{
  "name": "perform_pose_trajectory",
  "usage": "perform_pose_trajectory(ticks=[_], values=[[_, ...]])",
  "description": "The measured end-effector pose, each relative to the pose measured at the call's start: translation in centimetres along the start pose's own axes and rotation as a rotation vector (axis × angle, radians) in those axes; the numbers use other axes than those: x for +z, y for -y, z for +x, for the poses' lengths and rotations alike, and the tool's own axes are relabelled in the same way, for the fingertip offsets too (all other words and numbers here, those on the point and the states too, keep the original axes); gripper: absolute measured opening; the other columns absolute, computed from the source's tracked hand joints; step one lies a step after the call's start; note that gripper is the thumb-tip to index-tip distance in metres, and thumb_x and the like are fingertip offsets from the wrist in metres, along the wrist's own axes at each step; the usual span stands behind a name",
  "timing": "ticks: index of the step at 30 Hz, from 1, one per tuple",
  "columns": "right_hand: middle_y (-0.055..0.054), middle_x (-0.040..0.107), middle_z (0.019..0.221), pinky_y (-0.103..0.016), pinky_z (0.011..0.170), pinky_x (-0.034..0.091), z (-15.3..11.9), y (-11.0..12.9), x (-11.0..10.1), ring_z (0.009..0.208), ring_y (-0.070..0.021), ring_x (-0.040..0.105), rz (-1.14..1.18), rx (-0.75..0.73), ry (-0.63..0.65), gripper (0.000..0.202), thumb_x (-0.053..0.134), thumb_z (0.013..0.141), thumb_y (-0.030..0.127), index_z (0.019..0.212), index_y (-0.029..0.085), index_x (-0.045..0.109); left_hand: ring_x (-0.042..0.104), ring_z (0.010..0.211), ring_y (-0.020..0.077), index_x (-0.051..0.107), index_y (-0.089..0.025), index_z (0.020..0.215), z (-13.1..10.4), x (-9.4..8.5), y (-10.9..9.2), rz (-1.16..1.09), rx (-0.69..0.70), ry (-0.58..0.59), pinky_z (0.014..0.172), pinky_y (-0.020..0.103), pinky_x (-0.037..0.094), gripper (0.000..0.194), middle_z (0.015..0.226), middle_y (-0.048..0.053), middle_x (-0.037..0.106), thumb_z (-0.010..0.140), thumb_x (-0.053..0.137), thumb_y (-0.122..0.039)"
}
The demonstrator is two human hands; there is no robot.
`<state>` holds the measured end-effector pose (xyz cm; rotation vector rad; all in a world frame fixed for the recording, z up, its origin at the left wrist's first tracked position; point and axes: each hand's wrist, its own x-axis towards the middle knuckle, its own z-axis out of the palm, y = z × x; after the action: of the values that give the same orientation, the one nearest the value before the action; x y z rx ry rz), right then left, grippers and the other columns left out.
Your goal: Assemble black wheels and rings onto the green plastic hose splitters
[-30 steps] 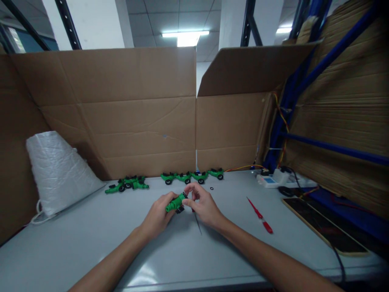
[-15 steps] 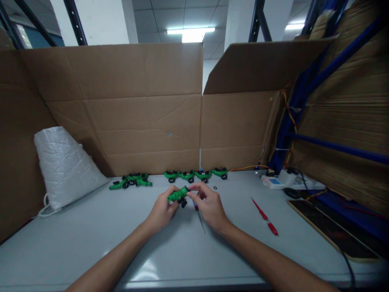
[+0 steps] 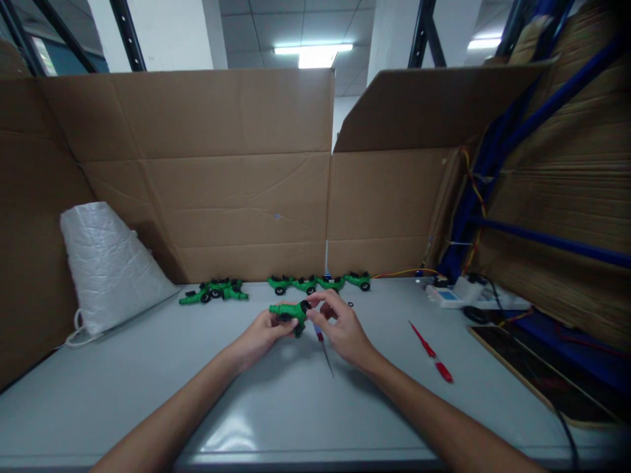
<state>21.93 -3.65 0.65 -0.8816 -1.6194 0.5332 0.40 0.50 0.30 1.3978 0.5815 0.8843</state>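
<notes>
A green toy car [image 3: 290, 311] with black parts is held above the table, its narrow end pointing left. My left hand [image 3: 263, 335] grips it from below and the left, fingers closed around the body. At its right end, the thumb and index finger of my right hand [image 3: 341, 328] pinch around a black round part. Below my right hand shows a screwdriver [image 3: 320, 338] with a thin shaft pointing down and right; whether it lies on the table or touches the hand I cannot tell. A small black ring [image 3: 350, 304] lies just beyond my right hand.
Several green toy cars [image 3: 302, 284] stand along the back, with more in a cluster [image 3: 214, 290] to their left. A red screwdriver [image 3: 430, 351] lies on the right. A silvery bag [image 3: 111, 272], a power strip [image 3: 458, 297] and a dark panel [image 3: 537, 374] flank the table [image 3: 276, 420].
The toy car has been turned in my left hand, so its side now faces me and its narrow end points more squarely left. My right fingers stay at its right end.
</notes>
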Motion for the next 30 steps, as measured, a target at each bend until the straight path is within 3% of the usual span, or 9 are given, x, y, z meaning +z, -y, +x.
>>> perform_pose_trajectory(ticks=[6,11,19,24,30], values=[[-0.002,0.06,0.105,-0.029,0.069,0.046,-0.4,0.0,0.6,0.074,-0.0155,0.054,-0.004,0.001,0.024,0.03,0.069,0.092,0.026,0.122,0.025,0.065,0.068,0.109,0.0263,0.069,-0.018,0.124,-0.6,0.2,-0.9,-0.132,-0.099,0.039,0.086,0.037,0.059,0.045,0.124,0.013,0.069,0.085,0.086,-0.034],[0.0,0.062,0.097,-0.03,0.07,0.046,-1.0,0.3,1.1,0.075,-0.0165,0.056,-0.01,0.036,0.022,0.026,0.07,0.09,0.025,0.114,0.024,0.059,0.069,0.106,0.0244,0.067,-0.015,0.121,-0.6,0.5,-1.2,-0.173,-0.085,0.0,0.087,0.038,0.062,0.04,0.128,0.016,0.068,0.09,0.082,-0.037],[0.0,0.063,0.093,-0.029,0.07,0.047,-1.0,1.3,0.8,0.074,-0.0164,0.058,-0.059,-0.016,0.073,0.027,0.068,0.093,0.025,0.117,0.024,0.057,0.069,0.111,0.0269,0.069,-0.016,0.122,-0.6,0.9,-1.2,-0.184,-0.098,-0.004,0.086,0.036,0.06,0.041,0.128,0.015,0.07,0.091,0.08,-0.039],[0.0,0.064,0.089,-0.029,0.07,0.048,-1.1,1.5,0.8,0.075,-0.0172,0.06,-0.029,0.003,0.083,0.026,0.062,0.097,0.028,0.122,0.023,0.057,0.065,0.113,0.0265,0.069,-0.017,0.122,-0.4,0.8,-1.0,-0.053,-0.035,-0.009,0.089,0.035,0.057,0.042,0.125,0.013,0.069,0.092,0.077,-0.045],[0.003,0.061,0.081,-0.027,0.066,0.044,-0.9,0.5,0.9,0.071,-0.0162,0.059,-0.004,0.083,0.086,0.024,0.059,0.096,0.025,0.12,0.022,0.059,0.063,0.09,0.0204,0.069,-0.016,0.106,0.0,0.3,-0.5,0.35,0.143,-0.09,0.081,0.031,0.052,0.037,0.098,0.007,0.069,0.095,0.071,-0.051]])
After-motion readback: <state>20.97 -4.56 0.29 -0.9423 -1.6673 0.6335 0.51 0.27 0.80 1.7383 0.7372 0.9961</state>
